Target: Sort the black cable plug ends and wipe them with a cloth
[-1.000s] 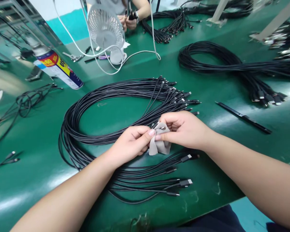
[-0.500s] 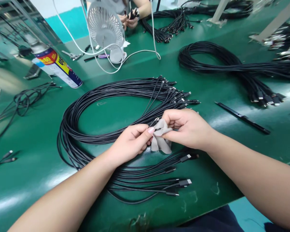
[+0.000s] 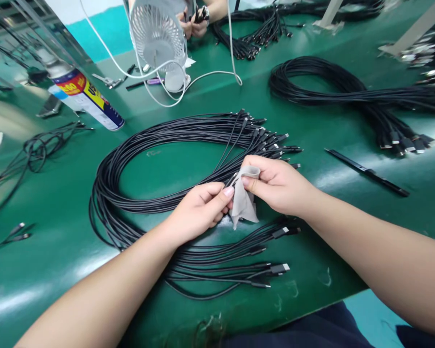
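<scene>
My left hand is closed around the connector end of a black cable; its thumb presses on top. Just to its right, my right hand pinches a grey cloth, which hangs down beside the left fingertips and hides part of the cable end. Beneath and behind both hands lies a large coil of black cables, its connectors fanned out to the right. More cable ends with metal plugs rest on the green table nearer to me.
A spray can and a small white fan with a white cord stand at the back left. A black utility knife lies at right, below another cable coil. Across the table, a co-worker's hands hold dark pieces.
My right hand has shifted slightly up, and the cloth, bunched around the cable end before, now hangs more loosely from its fingers. The left hand keeps its grip. The view has moved a little.
</scene>
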`<control>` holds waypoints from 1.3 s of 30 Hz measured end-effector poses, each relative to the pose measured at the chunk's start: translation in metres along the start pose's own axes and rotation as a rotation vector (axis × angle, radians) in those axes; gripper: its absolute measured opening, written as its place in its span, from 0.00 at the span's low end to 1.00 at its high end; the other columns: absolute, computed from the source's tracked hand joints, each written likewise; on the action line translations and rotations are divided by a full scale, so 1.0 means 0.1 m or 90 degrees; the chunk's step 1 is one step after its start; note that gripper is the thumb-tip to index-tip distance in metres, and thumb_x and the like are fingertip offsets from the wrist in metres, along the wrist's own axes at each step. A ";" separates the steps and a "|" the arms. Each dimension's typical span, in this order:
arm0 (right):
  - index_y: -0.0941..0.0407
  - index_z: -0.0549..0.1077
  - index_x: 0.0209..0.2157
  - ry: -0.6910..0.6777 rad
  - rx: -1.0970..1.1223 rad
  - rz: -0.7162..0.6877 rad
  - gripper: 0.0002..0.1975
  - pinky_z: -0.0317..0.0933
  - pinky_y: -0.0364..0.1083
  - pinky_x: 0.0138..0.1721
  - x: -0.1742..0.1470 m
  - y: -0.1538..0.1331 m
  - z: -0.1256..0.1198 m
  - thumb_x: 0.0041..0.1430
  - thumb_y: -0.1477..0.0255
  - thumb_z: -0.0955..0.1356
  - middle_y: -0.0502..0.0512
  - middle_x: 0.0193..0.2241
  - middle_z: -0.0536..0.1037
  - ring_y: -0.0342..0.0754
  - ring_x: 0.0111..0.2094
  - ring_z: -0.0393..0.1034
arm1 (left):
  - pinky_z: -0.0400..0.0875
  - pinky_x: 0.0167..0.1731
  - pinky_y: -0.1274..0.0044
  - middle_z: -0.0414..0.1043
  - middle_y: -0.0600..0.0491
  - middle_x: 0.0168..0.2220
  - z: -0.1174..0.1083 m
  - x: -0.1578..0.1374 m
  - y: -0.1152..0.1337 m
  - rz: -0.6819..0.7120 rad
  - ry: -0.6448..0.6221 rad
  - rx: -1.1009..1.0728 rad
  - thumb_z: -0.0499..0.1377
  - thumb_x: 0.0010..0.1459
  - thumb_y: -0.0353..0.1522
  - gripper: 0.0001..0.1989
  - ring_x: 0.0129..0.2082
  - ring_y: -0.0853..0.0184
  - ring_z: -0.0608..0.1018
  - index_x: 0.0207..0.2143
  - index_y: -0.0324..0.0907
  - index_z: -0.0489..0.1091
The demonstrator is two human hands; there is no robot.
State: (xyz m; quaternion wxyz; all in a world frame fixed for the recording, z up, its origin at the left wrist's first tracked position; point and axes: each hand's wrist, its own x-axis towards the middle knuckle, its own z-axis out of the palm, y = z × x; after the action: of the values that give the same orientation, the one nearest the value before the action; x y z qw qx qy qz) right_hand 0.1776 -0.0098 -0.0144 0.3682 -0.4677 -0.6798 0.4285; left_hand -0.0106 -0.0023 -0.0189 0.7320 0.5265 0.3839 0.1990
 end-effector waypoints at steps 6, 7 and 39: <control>0.55 0.62 0.26 0.016 -0.137 -0.042 0.08 0.53 0.41 0.25 -0.03 -0.04 -0.03 0.60 0.71 0.61 0.46 0.20 0.67 0.41 0.22 0.60 | 0.48 0.12 0.84 0.52 0.63 0.15 -0.01 0.00 -0.01 0.003 -0.018 0.010 0.59 0.56 0.48 0.21 0.13 0.79 0.54 0.25 0.40 0.62; 0.55 0.62 0.26 0.021 -0.135 -0.042 0.09 0.54 0.41 0.25 -0.03 -0.03 -0.02 0.60 0.71 0.61 0.46 0.20 0.67 0.41 0.22 0.61 | 0.48 0.12 0.84 0.52 0.63 0.15 -0.02 0.00 -0.02 0.006 -0.020 0.014 0.58 0.56 0.48 0.21 0.13 0.79 0.54 0.25 0.40 0.61; 0.53 0.61 0.27 0.215 -0.143 -0.019 0.13 0.54 0.44 0.26 -0.02 -0.10 -0.18 0.64 0.62 0.62 0.49 0.22 0.66 0.43 0.24 0.61 | 0.47 0.12 0.86 0.59 0.59 0.18 -0.04 0.03 0.02 -0.052 -0.025 -0.161 0.62 0.55 0.43 0.19 0.13 0.81 0.55 0.23 0.36 0.67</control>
State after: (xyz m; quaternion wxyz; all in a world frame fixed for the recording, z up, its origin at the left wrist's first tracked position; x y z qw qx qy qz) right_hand 0.1912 -0.0089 0.0011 0.4292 -0.5609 -0.6584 0.2600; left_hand -0.0116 0.0033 -0.0183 0.8073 0.4179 0.3623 0.2058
